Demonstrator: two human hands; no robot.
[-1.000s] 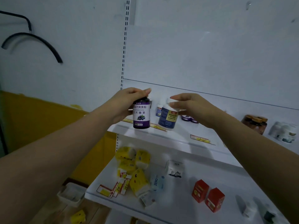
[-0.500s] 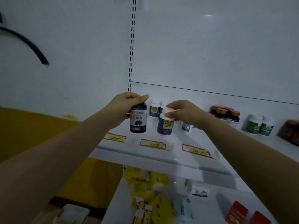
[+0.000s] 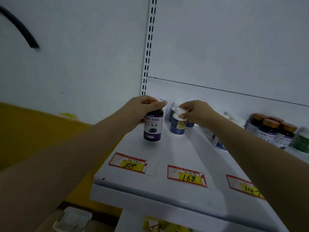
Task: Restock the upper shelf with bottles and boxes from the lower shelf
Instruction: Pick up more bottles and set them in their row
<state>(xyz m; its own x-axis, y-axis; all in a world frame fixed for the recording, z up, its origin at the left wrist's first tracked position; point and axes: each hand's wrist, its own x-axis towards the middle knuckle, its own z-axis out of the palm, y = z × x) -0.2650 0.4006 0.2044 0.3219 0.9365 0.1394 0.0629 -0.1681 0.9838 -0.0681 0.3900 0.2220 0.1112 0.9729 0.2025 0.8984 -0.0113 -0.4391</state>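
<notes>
My left hand grips the cap of a dark purple bottle with a blueberry label, held upright just above the left end of the white upper shelf. My right hand holds the white cap of a blue bottle with a yellow label, its base at the shelf surface beside the purple one. More blue bottles stand right behind it against the back panel.
Brown-capped dark bottles and a green bottle stand at the shelf's right. Red and yellow price tags lie along the front edge. Yellow packs show on the lower shelf. A slotted upright rises behind.
Both hands carried their bottles up from the shelf's front edge and farther back over the upper shelf. The view rose, so the lower shelf has almost dropped out of sight.
</notes>
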